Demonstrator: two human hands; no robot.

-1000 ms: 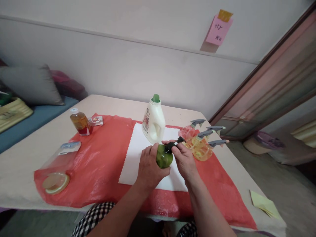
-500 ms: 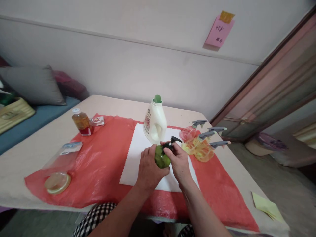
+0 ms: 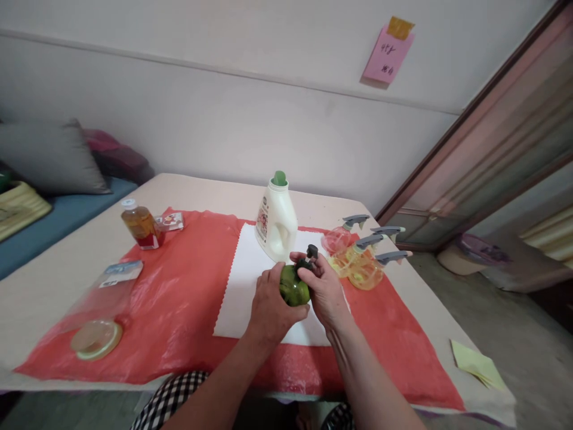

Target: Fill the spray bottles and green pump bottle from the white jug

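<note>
My left hand (image 3: 274, 310) is wrapped round a small green see-through pump bottle (image 3: 295, 288), held tilted over a white cloth. The fingers and thumb of my right hand (image 3: 326, 289) grip the black pump head (image 3: 305, 263) at the bottle's neck; its collar is partly hidden by them. Just beyond my hands stands a large cream detergent jug (image 3: 278, 224) with a side handle and a green spout at its open top. To the right of my right hand are several spray bottles with grey triggers, among them a pink one (image 3: 335, 239) and a yellow one (image 3: 366, 276).
The white cloth (image 3: 237, 292) lies on red plastic sheeting (image 3: 179, 310) over the table. At the left are an amber bottle (image 3: 142, 227), a clear plastic bag (image 3: 119, 278) and a round lid (image 3: 96, 339). Yellow paper notes (image 3: 477, 363) rest at the right edge.
The pump head has turned on the bottle: its spout pointed right before and now looks foreshortened. Both hands keep their hold. The whole view has shifted slightly.
</note>
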